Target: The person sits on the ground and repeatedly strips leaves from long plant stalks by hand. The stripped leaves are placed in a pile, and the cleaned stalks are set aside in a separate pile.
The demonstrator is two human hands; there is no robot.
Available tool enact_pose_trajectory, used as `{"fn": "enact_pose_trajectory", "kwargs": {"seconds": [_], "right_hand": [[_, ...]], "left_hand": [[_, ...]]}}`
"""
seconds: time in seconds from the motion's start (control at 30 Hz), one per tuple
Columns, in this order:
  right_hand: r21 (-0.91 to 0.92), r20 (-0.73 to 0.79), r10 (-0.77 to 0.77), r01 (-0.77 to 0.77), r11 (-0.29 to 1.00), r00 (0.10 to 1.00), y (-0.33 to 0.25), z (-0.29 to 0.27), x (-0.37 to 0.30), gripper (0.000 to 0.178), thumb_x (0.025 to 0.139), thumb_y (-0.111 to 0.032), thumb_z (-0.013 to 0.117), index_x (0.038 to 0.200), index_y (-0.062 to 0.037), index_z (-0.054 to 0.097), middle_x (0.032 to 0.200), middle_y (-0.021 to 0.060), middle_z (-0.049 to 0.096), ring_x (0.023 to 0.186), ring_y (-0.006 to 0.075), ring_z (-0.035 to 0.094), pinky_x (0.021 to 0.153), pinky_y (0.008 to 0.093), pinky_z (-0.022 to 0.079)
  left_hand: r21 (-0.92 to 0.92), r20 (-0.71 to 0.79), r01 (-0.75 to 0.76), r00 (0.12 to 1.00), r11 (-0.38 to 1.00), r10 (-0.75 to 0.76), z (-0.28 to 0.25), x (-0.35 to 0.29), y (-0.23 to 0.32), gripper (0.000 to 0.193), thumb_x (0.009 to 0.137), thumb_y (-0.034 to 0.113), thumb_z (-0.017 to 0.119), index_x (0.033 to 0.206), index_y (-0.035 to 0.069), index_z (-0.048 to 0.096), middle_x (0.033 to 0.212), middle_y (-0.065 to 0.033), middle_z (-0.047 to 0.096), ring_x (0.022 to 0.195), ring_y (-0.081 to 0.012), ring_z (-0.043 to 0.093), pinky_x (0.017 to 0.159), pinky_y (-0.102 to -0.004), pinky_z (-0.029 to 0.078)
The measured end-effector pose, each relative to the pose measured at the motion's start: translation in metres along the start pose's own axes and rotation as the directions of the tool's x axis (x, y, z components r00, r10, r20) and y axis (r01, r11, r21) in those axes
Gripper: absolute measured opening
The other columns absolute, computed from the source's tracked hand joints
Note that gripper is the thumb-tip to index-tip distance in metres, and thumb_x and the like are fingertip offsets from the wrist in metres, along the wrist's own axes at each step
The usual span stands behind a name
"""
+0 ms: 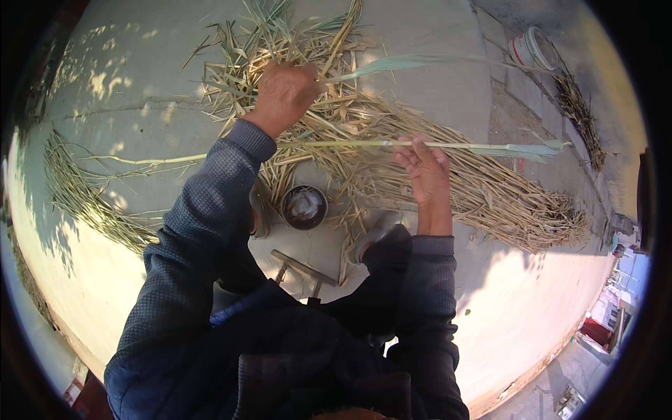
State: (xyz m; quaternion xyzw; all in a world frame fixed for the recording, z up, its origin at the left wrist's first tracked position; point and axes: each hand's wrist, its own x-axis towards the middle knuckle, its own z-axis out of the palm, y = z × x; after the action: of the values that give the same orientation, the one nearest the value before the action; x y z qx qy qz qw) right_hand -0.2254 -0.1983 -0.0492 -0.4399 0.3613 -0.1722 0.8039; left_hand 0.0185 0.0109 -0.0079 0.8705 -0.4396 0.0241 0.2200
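My left hand [285, 96] is closed in a fist over the straw heap, with a long pale-green leaf [392, 64] coming out of it to the right. Below it, a long thin green stalk [329, 143] stretches almost level from left to right. My right hand [427, 175] pinches this stalk between thumb and fingers, near its pale, leafy right end. Under and beside both hands lies a heap of dry husks and leaves [238, 70]. A thick bundle of dry stalks [490, 189] spreads to the right, under my right hand.
A dark round bowl [304, 207] with whitish contents stands between my feet, near a bar on metal legs [305, 266]. Greenish thin stalks [91, 199] lie at left. At the upper right are a white bucket [533, 49] with a red mark and a brushwood bundle [579, 119].
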Motion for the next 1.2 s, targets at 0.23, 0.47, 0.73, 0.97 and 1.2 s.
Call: {"fn": "enact_pose_trajectory", "kwargs": {"seconds": [0.23,0.47,0.73,0.97,1.2], "right_hand": [[0.124,0.034,-0.049,0.044,0.991,0.998,0.01,0.035,-0.004,0.022,0.1,-0.015,0.069,0.117,-0.0032,0.063,0.108,0.0154,0.074,0.094,0.0262,0.075,0.076,0.0336,0.062],[0.146,-0.064,-0.212,0.219,0.965,0.975,-0.002,0.022,-0.004,0.024,0.097,-0.011,0.072,0.118,-0.0025,0.064,0.106,0.0109,0.074,0.099,0.0233,0.074,0.083,0.0319,0.061],[0.024,-0.004,-0.386,0.386,0.922,0.923,-0.021,0.006,-0.005,0.019,0.099,-0.009,0.068,0.116,-0.0027,0.064,0.107,0.0109,0.073,0.098,0.0226,0.073,0.083,0.0315,0.06],[-0.045,-0.045,-0.371,0.369,0.928,0.928,-0.019,0.02,-0.013,0.014,0.1,-0.004,0.06,0.113,0.001,0.063,0.103,0.0145,0.074,0.088,0.0218,0.074,0.075,0.0318,0.062],[0.012,-0.04,-0.375,0.376,0.927,0.926,-0.018,0.026,-0.018,0.013,0.101,-0.003,0.059,0.111,0.003,0.064,0.103,0.016,0.074,0.089,0.0231,0.075,0.078,0.0341,0.062]], "left_hand": [[-0.334,-0.045,-0.386,0.918,0.86,0.394,0.03,-0.012,0.054,0.023,0.087,0.028,0.076,0.095,0.007,0.07,0.083,-0.0113,0.07,0.081,-0.0292,0.066,0.081,-0.0414,0.046],[-0.297,0.021,-0.283,0.953,0.912,0.303,0.021,0.001,0.021,0.018,0.089,0.023,0.076,0.087,0.006,0.07,0.071,-0.0097,0.067,0.069,-0.0294,0.064,0.074,-0.0429,0.046],[-0.576,0.458,0.184,0.88,0.797,0.128,0.014,0.005,-0.026,0.02,0.097,0.021,0.073,0.095,0.002,0.072,0.08,-0.0045,0.07,0.076,-0.0133,0.067,0.07,-0.0319,0.052],[-0.799,0.366,0.162,0.895,0.579,0.256,0.042,-0.01,0.034,0.02,0.094,0.021,0.078,0.101,0.003,0.073,0.085,-0.0029,0.072,0.079,-0.0091,0.064,0.073,-0.0284,0.052],[-0.755,0.334,0.167,0.93,0.634,0.153,0.041,-0.015,0.043,0.017,0.095,0.018,0.077,0.101,0.002,0.073,0.087,-0.0025,0.071,0.078,-0.0089,0.065,0.069,-0.0276,0.053]]}}
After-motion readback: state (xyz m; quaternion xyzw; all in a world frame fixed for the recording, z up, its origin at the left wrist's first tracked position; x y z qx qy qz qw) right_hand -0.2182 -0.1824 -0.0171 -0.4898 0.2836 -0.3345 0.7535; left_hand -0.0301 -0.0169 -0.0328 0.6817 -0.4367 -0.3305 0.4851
